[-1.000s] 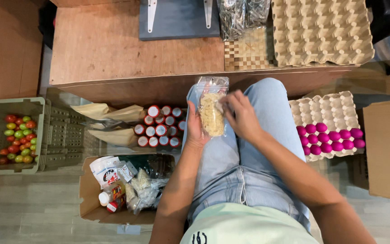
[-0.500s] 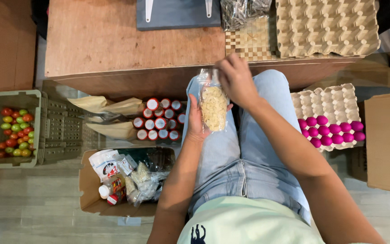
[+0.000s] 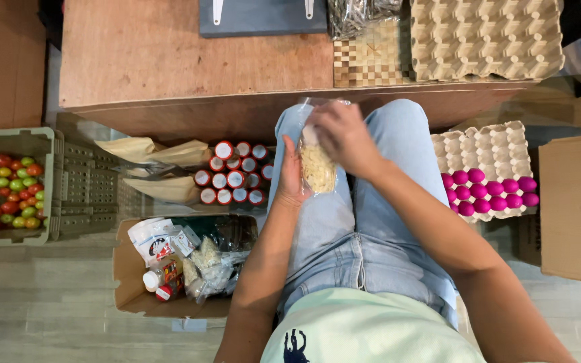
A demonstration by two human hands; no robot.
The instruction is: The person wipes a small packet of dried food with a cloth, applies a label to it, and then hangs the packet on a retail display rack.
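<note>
Head view, hands: left hand cups the small clear plastic bag of pale flakes from below and behind, fingers closed on its lower half; right hand is clamped on the bag's top, fingers bunched round the neck.
Bag position: upright over the lap, above the knees in light blue jeans, just short of the edge of the low brown wooden table.
Change: a second ago the right hand lay alongside the bag at mid-height; half a second ago it had risen above the top; now it has come down and closed over the neck, while the left hand has kept its hold. As a judgement, the neck looks gathered, so the bag seems to be at the closing stage.
Left of the legs: cluster of red-and-white capped round containers, tan paper bags, open cardboard box of mixed packets and small bottles, grey-green plastic crate with small red and green tomatoes.
Right of the legs: grey pulp egg tray holding bright pink eggs, large brown carton.
On the table: stack of empty pulp egg trays, woven checked mat, grey flat board.
</note>
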